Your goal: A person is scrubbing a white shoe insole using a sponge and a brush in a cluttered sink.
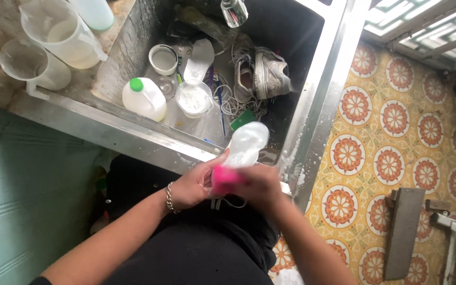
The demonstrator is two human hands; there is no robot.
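My left hand (193,184), with a chain bracelet on the wrist, grips the lower end of a soapy white shoe insole (246,145) held over the near rim of a steel sink (312,105). My right hand (262,184) is closed on a bright pink brush or sponge (224,177) pressed against the insole. In the sink lie two worn grey-white sneakers (262,74) with loose white laces (229,103), and a second insole (199,60).
The sink also holds a white bottle with a green cap (144,98), a tub of white powder (193,98), a small cup (163,59) and a green piece (243,119). Two clear measuring jugs (54,37) stand on the left counter. Patterned yellow floor tiles (391,158) lie to the right.
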